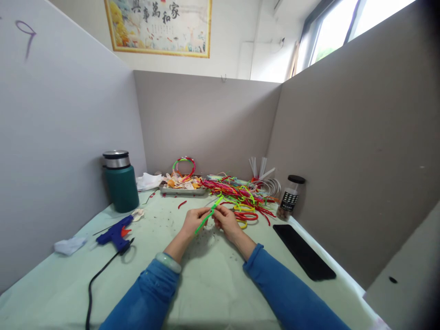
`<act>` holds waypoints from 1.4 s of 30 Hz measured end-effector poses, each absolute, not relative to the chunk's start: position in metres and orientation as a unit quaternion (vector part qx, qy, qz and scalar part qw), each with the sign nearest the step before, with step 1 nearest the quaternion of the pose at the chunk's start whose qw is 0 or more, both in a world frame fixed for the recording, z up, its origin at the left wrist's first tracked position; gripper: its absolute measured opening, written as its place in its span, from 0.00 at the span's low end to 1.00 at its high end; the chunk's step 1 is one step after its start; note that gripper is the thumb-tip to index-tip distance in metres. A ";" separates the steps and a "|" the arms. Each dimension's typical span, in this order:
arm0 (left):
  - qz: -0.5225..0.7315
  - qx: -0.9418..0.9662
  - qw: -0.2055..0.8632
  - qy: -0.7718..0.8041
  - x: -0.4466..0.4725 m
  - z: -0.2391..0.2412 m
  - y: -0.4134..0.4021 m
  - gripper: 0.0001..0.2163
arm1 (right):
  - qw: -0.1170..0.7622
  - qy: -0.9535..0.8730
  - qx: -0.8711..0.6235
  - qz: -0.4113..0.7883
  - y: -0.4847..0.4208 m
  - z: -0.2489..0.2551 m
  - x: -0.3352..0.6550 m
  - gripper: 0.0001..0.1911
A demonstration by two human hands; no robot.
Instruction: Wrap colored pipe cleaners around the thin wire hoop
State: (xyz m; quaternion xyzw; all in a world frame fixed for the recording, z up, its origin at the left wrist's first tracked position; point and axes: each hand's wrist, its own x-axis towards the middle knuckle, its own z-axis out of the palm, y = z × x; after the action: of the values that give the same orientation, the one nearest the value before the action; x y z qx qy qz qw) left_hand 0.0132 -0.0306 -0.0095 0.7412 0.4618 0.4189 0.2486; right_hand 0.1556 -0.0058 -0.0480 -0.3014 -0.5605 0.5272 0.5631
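Note:
Between my two hands, above the middle of the table, is a bright green pipe cleaner (202, 223), slanting from lower left to upper right. My left hand (194, 222) pinches it from the left side. From the right, the fingers of my right hand (226, 222) close on it near its middle, almost touching the left fingertips. Its upper end is a yellower green. Just beyond my right hand lie scissors with red handles (248, 216) and a pair with yellow handles (242, 224). A heap of coloured pipe cleaners (237, 189) spreads behind them.
A metal tray (184, 191) of petal-like pieces stands at the back, a wrapped hoop (184, 167) on it. On the left are a green bottle (122, 185) and a blue glue gun (115, 233) with a cord. A jar (289, 199) and black phone-like slab (304, 252) sit right.

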 end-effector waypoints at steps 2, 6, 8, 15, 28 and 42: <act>0.415 0.745 0.238 0.465 0.013 -0.010 -0.031 0.17 | 0.557 -0.567 -0.299 0.529 -0.006 -0.049 0.156 0.13; 0.395 0.759 0.210 0.473 0.013 -0.013 -0.030 0.15 | 0.544 -0.573 -0.299 0.535 -0.007 -0.050 0.155 0.13; 0.390 0.767 0.198 0.470 0.013 -0.015 -0.029 0.14 | 0.543 -0.573 -0.301 0.535 -0.007 -0.050 0.154 0.13; 0.384 0.783 0.164 0.462 0.015 -0.019 -0.028 0.14 | 0.551 -0.553 -0.314 0.540 -0.008 -0.050 0.150 0.11; 0.409 0.783 0.037 0.467 0.021 -0.022 -0.030 0.10 | 0.588 -0.472 -0.284 0.592 -0.007 -0.049 0.147 0.12; 0.472 0.780 -0.031 0.410 0.022 -0.025 -0.029 0.13 | 0.568 -0.421 -0.289 0.646 -0.008 -0.044 0.150 0.16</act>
State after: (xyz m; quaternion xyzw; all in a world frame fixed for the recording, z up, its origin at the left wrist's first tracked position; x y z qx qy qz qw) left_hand 0.0216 -0.0285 -0.0254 0.7800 0.4101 0.4717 -0.0312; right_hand 0.1499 -0.0083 -0.0438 -0.2886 -0.4211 0.6457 0.5678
